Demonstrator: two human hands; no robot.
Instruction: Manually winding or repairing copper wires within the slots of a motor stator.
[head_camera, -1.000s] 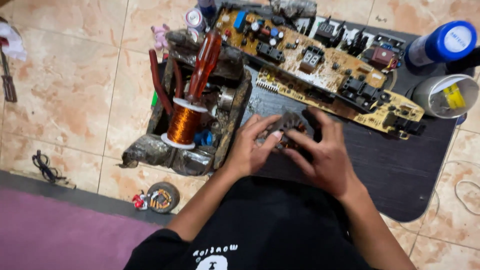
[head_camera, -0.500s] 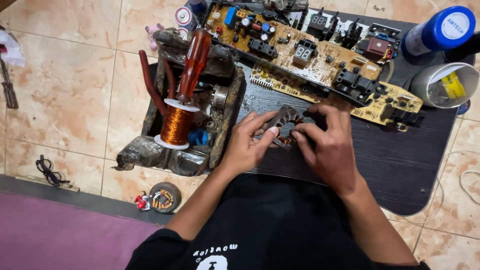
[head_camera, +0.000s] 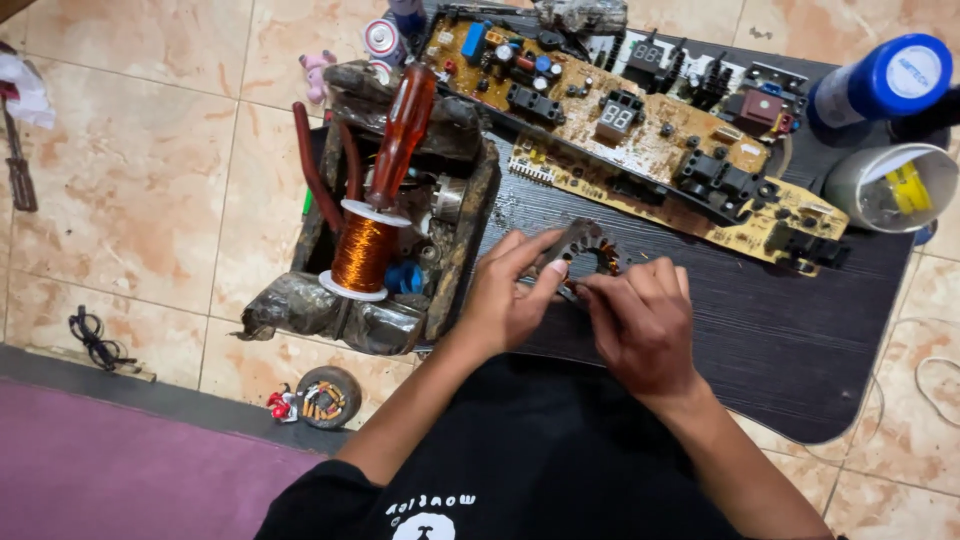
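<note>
Fingers (head_camera: 548, 272) of the left hand (head_camera: 505, 300) are clamping the small motor stator (head_camera: 590, 252), holding it just above the dark table (head_camera: 800, 350). Right hand (head_camera: 640, 320) fingers are pinching together at its lower edge. Circuit board (head_camera: 640, 120) is lying just beyond; copper wire spool (head_camera: 362, 255) is standing in the grimy tool tray (head_camera: 470, 240) to the left.

Seen from above, 2 bare hands meet over a dark wooden board (head_camera: 800, 340). The left hand (head_camera: 510, 295) and right hand (head_camera: 640, 320) together grip a small round motor stator (head_camera: 585, 250) with copper windings. A long brown circuit board (head_camera: 620, 130) lies beyond. Left of the hands, a grimy tool tray (head_camera: 460, 250) holds a copper wire spool (head_camera: 362, 250) and an orange-handled screwdriver (head_camera: 403, 125).
</note>
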